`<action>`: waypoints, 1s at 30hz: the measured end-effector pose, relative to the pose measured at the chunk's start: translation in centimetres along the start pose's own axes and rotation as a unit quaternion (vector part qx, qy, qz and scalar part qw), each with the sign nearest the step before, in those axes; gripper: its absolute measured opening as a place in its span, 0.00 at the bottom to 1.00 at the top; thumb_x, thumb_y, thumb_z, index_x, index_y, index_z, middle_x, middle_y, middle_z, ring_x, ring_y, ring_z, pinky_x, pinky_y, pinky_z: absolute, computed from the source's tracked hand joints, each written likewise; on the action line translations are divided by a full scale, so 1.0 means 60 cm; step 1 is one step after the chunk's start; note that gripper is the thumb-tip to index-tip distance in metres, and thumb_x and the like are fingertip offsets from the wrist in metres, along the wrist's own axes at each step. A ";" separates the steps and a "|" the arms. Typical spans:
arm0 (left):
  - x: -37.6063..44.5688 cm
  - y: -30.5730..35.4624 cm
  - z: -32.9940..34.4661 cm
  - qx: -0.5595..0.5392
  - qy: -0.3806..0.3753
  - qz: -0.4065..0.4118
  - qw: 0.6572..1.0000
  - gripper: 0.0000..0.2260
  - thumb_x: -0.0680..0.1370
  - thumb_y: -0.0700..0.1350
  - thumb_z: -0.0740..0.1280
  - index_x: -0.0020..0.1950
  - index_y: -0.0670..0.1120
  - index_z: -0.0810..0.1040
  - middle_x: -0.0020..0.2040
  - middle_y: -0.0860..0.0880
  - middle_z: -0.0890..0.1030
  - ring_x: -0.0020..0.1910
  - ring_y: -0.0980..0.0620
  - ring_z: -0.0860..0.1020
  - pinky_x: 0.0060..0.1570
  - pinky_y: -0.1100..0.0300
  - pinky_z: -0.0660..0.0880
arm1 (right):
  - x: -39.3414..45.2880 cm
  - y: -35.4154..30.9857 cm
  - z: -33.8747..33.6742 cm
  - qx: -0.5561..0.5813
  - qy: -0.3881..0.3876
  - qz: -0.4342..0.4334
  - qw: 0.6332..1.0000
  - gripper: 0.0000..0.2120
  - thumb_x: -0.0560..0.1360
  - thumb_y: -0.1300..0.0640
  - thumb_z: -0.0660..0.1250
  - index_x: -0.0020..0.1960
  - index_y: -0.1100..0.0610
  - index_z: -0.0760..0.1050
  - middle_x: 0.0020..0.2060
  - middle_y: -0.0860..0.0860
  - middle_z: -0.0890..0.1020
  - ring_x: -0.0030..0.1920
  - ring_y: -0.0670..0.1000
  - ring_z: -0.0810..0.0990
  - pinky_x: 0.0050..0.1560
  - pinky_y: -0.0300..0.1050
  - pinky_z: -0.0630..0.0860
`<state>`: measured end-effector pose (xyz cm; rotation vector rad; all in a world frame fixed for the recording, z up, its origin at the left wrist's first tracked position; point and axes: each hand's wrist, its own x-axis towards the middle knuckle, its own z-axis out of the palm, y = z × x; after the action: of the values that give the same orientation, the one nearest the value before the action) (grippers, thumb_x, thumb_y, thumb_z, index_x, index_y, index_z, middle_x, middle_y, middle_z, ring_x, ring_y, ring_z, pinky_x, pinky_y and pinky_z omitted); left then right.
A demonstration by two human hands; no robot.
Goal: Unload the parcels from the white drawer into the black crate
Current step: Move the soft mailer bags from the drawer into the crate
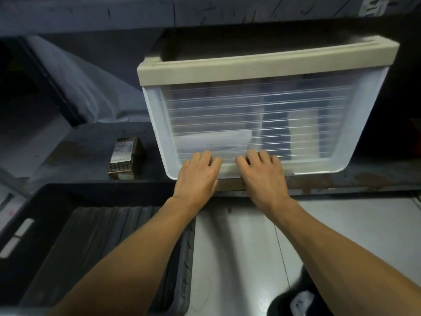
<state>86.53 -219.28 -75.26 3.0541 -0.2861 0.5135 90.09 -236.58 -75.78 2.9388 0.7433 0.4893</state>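
Two hands: left hand (197, 172) and right hand (262, 173) resting side by side on the lower front lip of the white drawer (255, 119), fingers curled over its edge, gripping it.
Black crate (68, 224): lying below and left of the drawer, nearest the body, mouth open upward, ribbed floor showing.
Drawer handling: probably stiff but slightly flexing thin plastic, likely smooth and slippery; ridged translucent front, cream rim (262, 62) above; lower lip or both side walls likely giving the surest hold.
Parcels (214, 142): showing dimly through the drawer's front, count not possible to tell.
Small labelled box (124, 158): sitting just left of the drawer on the shelf.
Room: drawer's base meeting the shelf edge; open space down-left toward the crate; a shelf hanging above the rim.
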 end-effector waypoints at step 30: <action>-0.094 0.007 -0.149 0.076 0.088 0.170 0.979 0.13 0.68 0.47 0.66 0.49 0.42 0.77 0.43 0.43 0.76 0.37 0.41 0.73 0.32 0.50 0.72 | -0.132 0.024 -0.128 -0.015 0.207 -0.129 0.970 0.16 0.70 0.55 0.71 0.57 0.59 0.78 0.50 0.56 0.81 0.46 0.60 0.78 0.41 0.53 0.76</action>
<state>78.33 -218.18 -68.65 3.0850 -0.8028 0.8529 81.69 -241.65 -70.56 2.6775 1.1262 1.0916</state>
